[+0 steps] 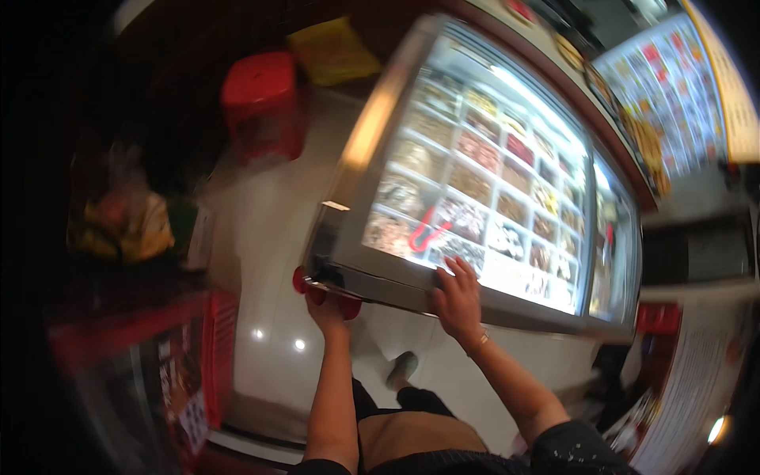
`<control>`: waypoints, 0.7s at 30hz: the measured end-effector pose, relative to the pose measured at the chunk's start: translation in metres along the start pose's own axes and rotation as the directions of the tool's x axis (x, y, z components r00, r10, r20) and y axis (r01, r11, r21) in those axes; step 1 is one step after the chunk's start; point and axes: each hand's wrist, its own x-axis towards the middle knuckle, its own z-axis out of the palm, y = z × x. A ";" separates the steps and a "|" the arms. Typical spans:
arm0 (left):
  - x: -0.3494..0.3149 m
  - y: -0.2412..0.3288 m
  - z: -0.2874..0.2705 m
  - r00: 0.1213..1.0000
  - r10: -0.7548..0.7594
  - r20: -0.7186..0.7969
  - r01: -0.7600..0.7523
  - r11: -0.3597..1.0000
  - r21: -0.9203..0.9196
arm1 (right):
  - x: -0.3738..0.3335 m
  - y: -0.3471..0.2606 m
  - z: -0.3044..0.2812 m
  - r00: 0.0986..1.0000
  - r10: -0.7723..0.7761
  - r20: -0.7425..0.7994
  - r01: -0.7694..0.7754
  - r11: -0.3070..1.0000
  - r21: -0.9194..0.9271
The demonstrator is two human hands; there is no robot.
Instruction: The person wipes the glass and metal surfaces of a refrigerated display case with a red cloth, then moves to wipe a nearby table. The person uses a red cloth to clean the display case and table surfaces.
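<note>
A lit glass-topped display cabinet [380,289] stands in front of me, filled with several white-divided compartments of food [471,182]. My right hand [457,301] lies at its near edge, fingers stretched over the frame onto the glass, holding nothing. At the cabinet's near left corner is my left hand [325,307], its fingers curled and partly hidden. A red rounded object [351,307] shows on both sides of that hand, which seems to grip it; its kind is unclear. Red tongs [427,235] lie among the compartments near the front left.
A red plastic stool [264,107] stands beyond the cabinet's left side, near a yellow bag [334,51]. Red crates or shelving [222,356] stand at the lower left. Pale shiny floor tiles [269,237] run between. A lit picture board [665,87] is at the upper right.
</note>
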 end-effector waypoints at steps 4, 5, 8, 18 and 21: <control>-0.044 -0.024 0.003 0.972 0.016 0.235 -0.063 0.978 0.197 | -0.001 0.010 -0.002 0.989 -0.076 -0.126 0.090 0.990 0.113; -0.040 -0.055 -0.013 0.940 0.037 0.338 -0.179 0.900 0.398 | -0.005 0.011 -0.004 0.980 -0.090 -0.175 0.120 0.978 0.170; -0.089 -0.082 -0.020 0.796 -0.022 0.604 -0.368 0.775 0.513 | -0.031 0.015 -0.012 0.909 -0.069 -0.411 0.192 0.944 0.267; -0.271 -0.205 0.029 0.437 -0.515 0.737 -0.507 0.536 0.675 | -0.298 0.126 -0.036 0.099 0.831 0.547 -0.199 -0.523 0.829; -0.344 -0.238 0.068 0.006 -0.757 0.653 -0.912 0.264 0.314 | -0.355 0.173 -0.024 0.390 0.779 0.492 0.319 -0.615 0.721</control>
